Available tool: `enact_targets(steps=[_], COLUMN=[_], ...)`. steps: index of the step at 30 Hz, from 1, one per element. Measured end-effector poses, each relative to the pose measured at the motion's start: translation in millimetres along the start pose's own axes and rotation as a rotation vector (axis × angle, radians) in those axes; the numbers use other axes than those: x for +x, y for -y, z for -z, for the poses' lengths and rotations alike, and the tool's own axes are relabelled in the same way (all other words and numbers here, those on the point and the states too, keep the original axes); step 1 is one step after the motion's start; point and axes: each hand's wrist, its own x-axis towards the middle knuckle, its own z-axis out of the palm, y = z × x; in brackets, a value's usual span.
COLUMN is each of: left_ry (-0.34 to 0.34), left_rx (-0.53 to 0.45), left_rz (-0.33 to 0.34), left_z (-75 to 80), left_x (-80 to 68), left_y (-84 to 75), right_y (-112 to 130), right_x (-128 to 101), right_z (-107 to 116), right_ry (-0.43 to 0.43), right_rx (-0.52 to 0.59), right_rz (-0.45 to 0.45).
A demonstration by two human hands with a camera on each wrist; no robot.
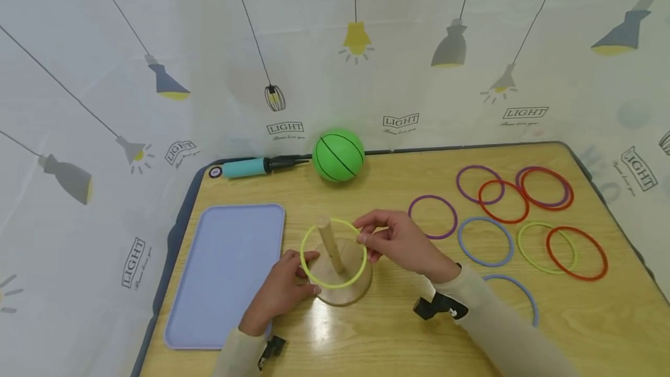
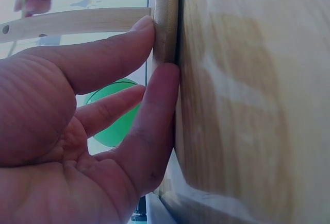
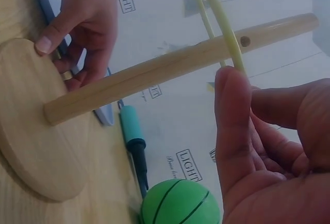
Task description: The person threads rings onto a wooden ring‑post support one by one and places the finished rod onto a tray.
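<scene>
A round wooden base (image 1: 342,297) with an upright wooden peg (image 1: 331,247) stands on the table. My left hand (image 1: 282,285) holds the base by its left edge, and the left wrist view shows the thumb (image 2: 113,54) on its upper face and a finger against the rim. My right hand (image 1: 400,243) pinches a yellow-green ring (image 1: 335,287) between thumb and fingers. In the right wrist view the ring (image 3: 227,26) encircles the upper part of the peg (image 3: 139,86), near a small hole and well above the base (image 3: 31,126).
A lavender tray (image 1: 225,278) lies on the left. Behind are a blue hand pump (image 1: 246,167) and a green ball (image 1: 338,155). Several rings lie spread over the right side, among them a purple ring (image 1: 455,226), a blue ring (image 1: 512,249) and a red ring (image 1: 606,255).
</scene>
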Motion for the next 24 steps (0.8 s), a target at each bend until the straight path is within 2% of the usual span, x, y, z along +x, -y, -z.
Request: enact_targets(steps=[10,18,24], left_ry=[0.02,0.028,0.048], left_rx=[-0.013,-0.015,-0.035], left_rz=[-0.005,0.027,0.025], left_z=[2.0,3.3,2.7], left_x=[1.3,3.3,2.4], left_y=[-0.7,-1.8,-0.6], right_y=[-34,-57,-72], right_x=[0,-1,-1], right_z=[1,4,5], right_ry=[0.025,0.02,0.009], right_rx=[-0.033,-0.052,-0.063], right_rz=[-0.061,-0.095,-0.118])
